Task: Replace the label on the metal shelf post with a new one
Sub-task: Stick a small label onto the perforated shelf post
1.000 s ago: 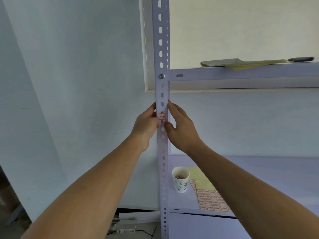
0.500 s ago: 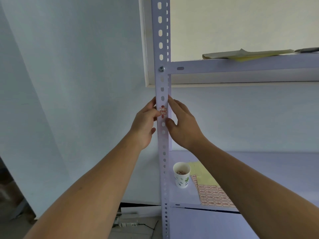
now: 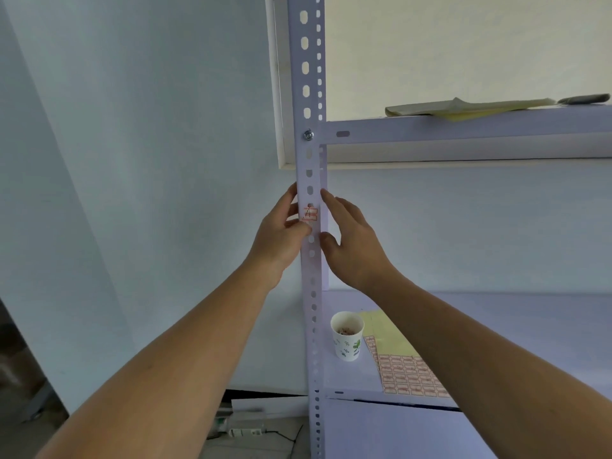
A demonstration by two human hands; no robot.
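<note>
Little has shifted since half a second ago: both my hands stay at the same stretch of the metal shelf post (image 3: 313, 279), and my left thumb has slid a touch lower, below the label (image 3: 310, 214) rather than beside it. My left hand (image 3: 281, 235) wraps the post's left edge, fingers curled behind it and thumb tip pressing the front face just under the label; it grips only the post, nothing loose. My right hand (image 3: 356, 241) lies open against the post's right edge, fingers stretched up along it and thumb tucked toward the front face, holding nothing. The label, white with red printed lines and a dark handwritten mark, is stuck on the front of the post between my two hands, just below one of the oval holes; I cannot tell whether any corner is lifted. On the lower shelf (image 3: 530, 326), just right of the post, stands a paper cup (image 3: 347, 339) with small scraps inside, and beside it a sheet of red-printed labels (image 3: 409, 374) lies flat on yellow backing. On the upper shelf (image 3: 463, 125) rests a folded yellowish sheet (image 3: 463, 106).
</note>
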